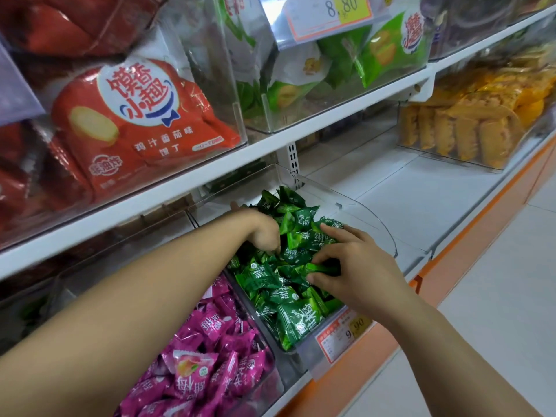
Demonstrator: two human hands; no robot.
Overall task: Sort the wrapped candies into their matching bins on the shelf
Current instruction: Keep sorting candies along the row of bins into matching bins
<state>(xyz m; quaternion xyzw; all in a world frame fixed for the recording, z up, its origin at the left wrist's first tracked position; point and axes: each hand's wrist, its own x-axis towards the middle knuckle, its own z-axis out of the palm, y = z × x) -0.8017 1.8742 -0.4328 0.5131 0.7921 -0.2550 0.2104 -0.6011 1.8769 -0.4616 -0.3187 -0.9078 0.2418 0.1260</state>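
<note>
While both hands reach into the clear bin heaped with green candies, the right hand pinches one green candy between thumb and fingers; the left hand digs curled fingers into the heap, its hold hidden. Pink candies fill the neighbouring bin just left.

Both bare arms reach forward, hands close together, knuckles up.
Left hand bent down at the wrist, fingers curled under, tips hidden, grip unclear. Right hand palm down, fingers spread, thumb and one finger pinching a green candy. Hands near, not touching.
</note>
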